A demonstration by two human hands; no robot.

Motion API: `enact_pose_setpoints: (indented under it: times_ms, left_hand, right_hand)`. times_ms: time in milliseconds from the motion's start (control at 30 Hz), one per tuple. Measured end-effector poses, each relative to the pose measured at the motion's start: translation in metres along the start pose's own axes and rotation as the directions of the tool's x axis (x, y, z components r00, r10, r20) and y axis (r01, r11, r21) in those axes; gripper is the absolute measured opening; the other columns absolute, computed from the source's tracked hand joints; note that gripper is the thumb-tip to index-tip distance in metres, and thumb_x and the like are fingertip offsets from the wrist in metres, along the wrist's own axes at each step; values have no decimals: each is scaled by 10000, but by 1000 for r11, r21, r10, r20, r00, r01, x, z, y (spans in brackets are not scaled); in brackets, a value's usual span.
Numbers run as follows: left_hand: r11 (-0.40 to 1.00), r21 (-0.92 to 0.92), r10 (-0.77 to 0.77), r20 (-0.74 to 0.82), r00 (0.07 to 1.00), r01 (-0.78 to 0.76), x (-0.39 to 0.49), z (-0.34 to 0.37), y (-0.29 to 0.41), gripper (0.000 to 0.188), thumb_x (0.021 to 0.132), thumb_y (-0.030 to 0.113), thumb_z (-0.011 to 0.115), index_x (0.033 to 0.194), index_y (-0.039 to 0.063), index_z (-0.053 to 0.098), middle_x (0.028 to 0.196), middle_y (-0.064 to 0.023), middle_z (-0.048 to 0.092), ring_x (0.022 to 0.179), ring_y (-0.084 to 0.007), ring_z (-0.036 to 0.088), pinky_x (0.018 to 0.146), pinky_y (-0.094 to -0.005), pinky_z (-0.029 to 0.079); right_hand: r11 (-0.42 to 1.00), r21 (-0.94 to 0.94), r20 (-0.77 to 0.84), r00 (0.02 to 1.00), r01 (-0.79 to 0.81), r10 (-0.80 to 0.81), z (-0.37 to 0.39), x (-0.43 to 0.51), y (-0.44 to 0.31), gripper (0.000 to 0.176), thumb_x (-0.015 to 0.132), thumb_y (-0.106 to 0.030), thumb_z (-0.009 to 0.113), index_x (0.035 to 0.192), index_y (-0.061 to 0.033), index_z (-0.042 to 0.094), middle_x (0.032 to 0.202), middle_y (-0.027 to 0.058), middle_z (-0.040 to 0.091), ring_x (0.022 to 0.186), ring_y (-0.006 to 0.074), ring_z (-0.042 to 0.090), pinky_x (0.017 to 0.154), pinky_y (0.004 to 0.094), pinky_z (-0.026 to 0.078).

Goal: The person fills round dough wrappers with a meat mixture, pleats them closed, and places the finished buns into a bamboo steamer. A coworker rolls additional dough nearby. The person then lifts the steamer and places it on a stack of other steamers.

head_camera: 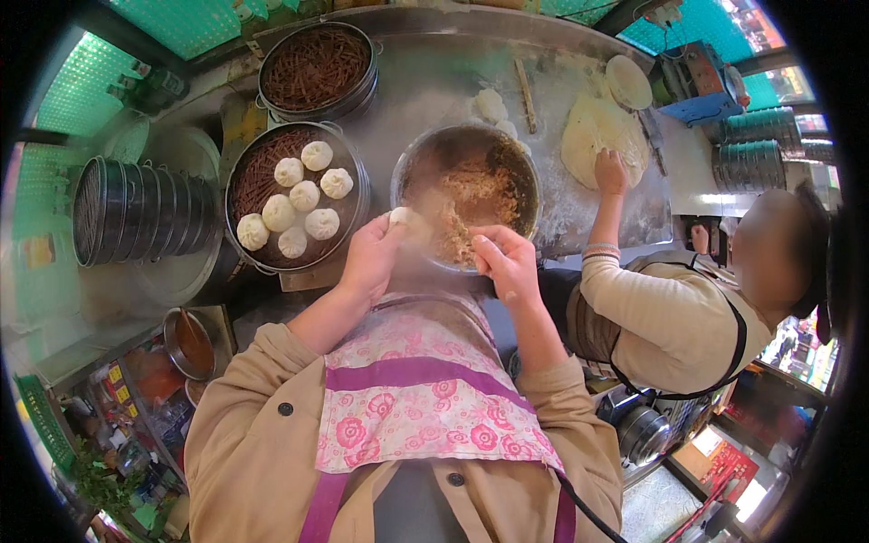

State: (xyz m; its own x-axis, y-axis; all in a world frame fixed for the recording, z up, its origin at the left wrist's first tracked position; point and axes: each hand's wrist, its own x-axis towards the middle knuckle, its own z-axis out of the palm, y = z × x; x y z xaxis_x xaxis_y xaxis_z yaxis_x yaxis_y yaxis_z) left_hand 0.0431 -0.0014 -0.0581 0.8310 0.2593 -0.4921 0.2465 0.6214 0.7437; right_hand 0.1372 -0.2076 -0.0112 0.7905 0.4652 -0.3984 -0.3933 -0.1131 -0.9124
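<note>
In my left hand is a piece of pale dough, pinched by the thumb and fingers at the left rim of a metal bowl. Blur hides the dough's exact shape. Minced filling covers part of the bowl's inside. Over the bowl's front right rim, my right hand has its thumb and fingers drawn together beside a clump of filling. Whether a thin tool is between them cannot be made out. Left of the bowl, several pleated buns sit in a round steamer tray with a brown slatted base.
A second steamer tray stands behind. Stacked steamers are at left. Across the floured worktop lie dough lumps and a rolling pin. At right, a co-worker's hand presses a large dough sheet.
</note>
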Motion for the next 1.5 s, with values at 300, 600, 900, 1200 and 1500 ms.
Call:
enact_pose_setpoints:
  times_ms: [300, 600, 900, 1200, 1500]
  left_hand:
    - [925, -331, -109, 233, 966, 184, 13, 33, 24, 330, 1083, 145, 454, 1344, -36, 546, 1318, -143, 639, 1216, -255, 625, 1080, -416, 489]
    - [943, -331, 5, 128, 992, 38, 16, 21, 14, 370, 1064, 100, 453, 1423, 27, 503, 1302, -132, 627, 1219, -271, 614, 1062, -454, 495]
    - [971, -173, -120, 235, 965, 163, 4, 28, 22, 388, 1024, 31, 471, 1410, 25, 511, 1254, -110, 642, 1120, -219, 660, 966, -381, 563]
    - [992, -42, -101, 320, 942, 120, -3, 36, 22, 310, 1072, 116, 518, 1358, 4, 563, 1191, -57, 658, 1016, -134, 636, 901, -303, 536]
    - [965, 261, -50, 308, 950, -34, -6, 31, 20, 336, 1047, 82, 520, 1364, -3, 590, 1167, -41, 667, 1032, -100, 619, 897, -266, 518]
  right_hand:
    - [610, -547, 42, 747, 573, -664, 20, -7, 21, 113, 916, -4, 685, 1025, 7, 708, 796, 113, 680, 654, 204, 640, 605, 326, 503]
    - [451, -634, 114, 652, 628, -749, 3, -11, 7, 136, 824, 13, 729, 956, -22, 724, 806, 175, 707, 704, 342, 698, 631, 416, 553]
    - [410, -639, 217, 665, 650, -715, -6, 20, 5, 126, 916, -102, 717, 1011, -21, 709, 868, 148, 663, 750, 335, 644, 670, 405, 518]
    - [565, -617, 249, 817, 547, -520, 13, 17, -9, 154, 914, -74, 717, 1031, 20, 682, 890, 178, 686, 798, 295, 696, 708, 381, 546]
    - [651, -506, 214, 814, 565, -540, 22, 6, -21, 158, 914, -53, 710, 1052, 11, 666, 870, 152, 671, 766, 263, 673, 684, 382, 535]
